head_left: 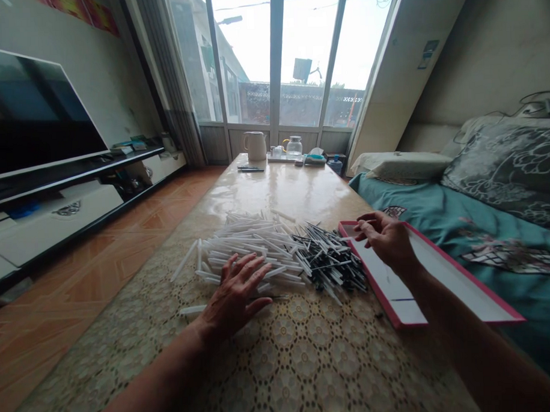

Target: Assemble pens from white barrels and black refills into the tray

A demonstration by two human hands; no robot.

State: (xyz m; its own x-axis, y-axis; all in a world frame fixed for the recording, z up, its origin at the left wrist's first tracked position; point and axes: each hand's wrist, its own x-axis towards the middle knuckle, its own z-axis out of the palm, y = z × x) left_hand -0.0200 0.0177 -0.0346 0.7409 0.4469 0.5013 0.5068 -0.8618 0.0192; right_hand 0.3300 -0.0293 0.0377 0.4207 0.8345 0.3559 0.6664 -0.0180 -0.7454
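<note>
My left hand [244, 282] lies palm down with its fingers spread over the near side of a heap of white plastic pen barrels [244, 237]. Right of these is a pile of thin black-and-white pen refills [333, 258], their ends pointing several ways. Above the left edge of a shallow white tray with a red rim [381, 298], my right hand [389, 241] is closed in a pinch. A thin pale stick like a refill reaches left from its fingertips. One dark refill [402, 299] lies inside the tray near its front.
The long table has a patterned cover [307, 361]. At its far end stand a cream jug [255, 146], a glass pot [294, 146] and a tissue pack [315, 157]. A sofa [438, 218] flanks the right side; a TV cabinet [86, 212] stands left.
</note>
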